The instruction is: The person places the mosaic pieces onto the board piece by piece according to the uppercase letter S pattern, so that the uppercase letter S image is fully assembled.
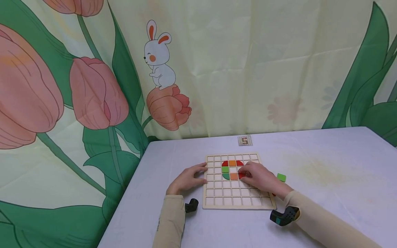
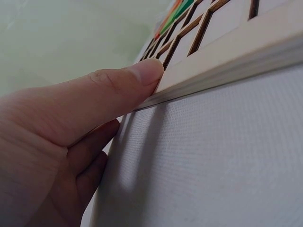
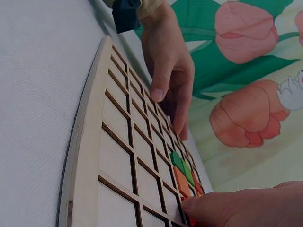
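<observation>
A wooden grid board point(image 1: 238, 203) lies flat on the table. Red, orange and green pieces form a ring in its upper cells, among them an orange square point(image 1: 232, 163), a green square point(image 1: 225, 169) and a dark green rounded piece point(image 1: 225, 176). My left hand point(image 1: 187, 179) rests at the board's left edge, its thumb point(image 2: 147, 71) on the rim and fingers extended. At the ring's lower right, my right hand point(image 1: 258, 176) pinches a red piece point(image 1: 241, 176) between thumb and index finger. The fingers cover part of that piece.
A green square block point(image 1: 281, 177) lies right of the board, beyond the right wrist. A bit of red point(image 1: 274, 195) shows beneath that forearm. Behind the board, a small patterned card point(image 1: 245, 140) lies near the table's far edge. A printed curtain point(image 1: 223, 69) hangs behind.
</observation>
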Tool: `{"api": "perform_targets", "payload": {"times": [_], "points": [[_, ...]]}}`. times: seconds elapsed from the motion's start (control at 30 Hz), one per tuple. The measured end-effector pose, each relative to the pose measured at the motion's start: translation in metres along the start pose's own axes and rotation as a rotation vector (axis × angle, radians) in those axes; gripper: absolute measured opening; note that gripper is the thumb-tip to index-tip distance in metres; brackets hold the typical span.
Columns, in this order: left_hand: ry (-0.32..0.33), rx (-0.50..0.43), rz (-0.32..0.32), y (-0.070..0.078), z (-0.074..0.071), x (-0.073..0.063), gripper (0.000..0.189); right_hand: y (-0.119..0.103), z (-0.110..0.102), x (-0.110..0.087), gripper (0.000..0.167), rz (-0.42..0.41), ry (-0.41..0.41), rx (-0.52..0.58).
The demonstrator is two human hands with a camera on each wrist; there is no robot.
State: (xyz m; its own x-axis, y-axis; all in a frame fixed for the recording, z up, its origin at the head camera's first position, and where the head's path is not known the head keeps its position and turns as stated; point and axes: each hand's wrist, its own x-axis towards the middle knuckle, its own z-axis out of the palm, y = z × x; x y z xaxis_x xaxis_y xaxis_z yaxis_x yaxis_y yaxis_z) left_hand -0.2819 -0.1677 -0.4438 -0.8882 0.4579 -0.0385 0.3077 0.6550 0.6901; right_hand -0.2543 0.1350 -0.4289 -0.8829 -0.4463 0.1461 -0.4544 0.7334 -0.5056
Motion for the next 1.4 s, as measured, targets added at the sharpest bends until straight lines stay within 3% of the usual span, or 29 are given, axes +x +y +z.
{"api": "perform_targets", "payload": {"times": [1.4], "points": [[0.003,0.002,-0.009,-0.0006,0.0011,0.0002,0.059,0.0013,0.0022,0.0009,0.015,0.025,0.008,0.039]]}}
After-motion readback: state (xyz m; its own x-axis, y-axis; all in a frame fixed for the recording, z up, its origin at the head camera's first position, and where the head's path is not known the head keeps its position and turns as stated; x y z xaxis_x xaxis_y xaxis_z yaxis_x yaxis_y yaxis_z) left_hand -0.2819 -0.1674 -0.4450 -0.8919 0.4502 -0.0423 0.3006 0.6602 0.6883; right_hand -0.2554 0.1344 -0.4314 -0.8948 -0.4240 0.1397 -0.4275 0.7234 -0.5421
